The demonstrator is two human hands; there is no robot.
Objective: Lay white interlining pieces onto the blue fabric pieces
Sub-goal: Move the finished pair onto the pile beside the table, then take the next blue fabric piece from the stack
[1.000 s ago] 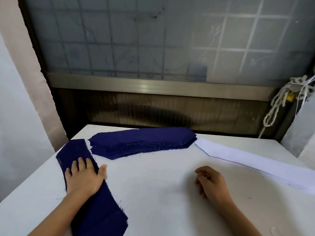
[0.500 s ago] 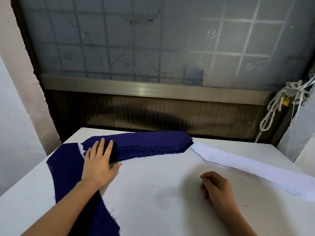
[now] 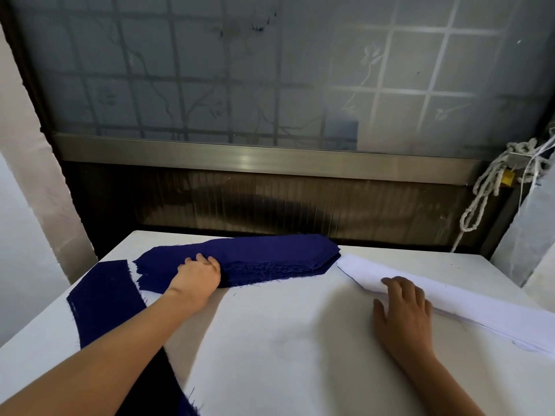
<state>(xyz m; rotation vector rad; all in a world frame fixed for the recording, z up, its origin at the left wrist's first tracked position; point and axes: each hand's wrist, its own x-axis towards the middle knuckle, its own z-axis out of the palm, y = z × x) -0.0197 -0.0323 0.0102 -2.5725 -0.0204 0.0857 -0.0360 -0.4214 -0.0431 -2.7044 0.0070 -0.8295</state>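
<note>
A stack of dark blue fabric pieces (image 3: 270,259) lies across the far side of the white table (image 3: 285,340). My left hand (image 3: 196,276) grips the near edge of this stack, fingers curled over it. A single blue piece (image 3: 102,301) lies flat at the left, partly under my left forearm. A long stack of white interlining pieces (image 3: 480,310) runs along the right side. My right hand (image 3: 404,313) rests on the near edge of the interlining with its fingers extended.
A frosted window with a metal sill (image 3: 255,160) stands behind the table. A knotted white rope (image 3: 492,181) hangs at the right. White cloth-covered surfaces flank the table on both sides.
My left hand left the single blue piece, moved up to the blue stack and curled onto its edge. My right hand opened and moved right and forward onto the white interlining.
</note>
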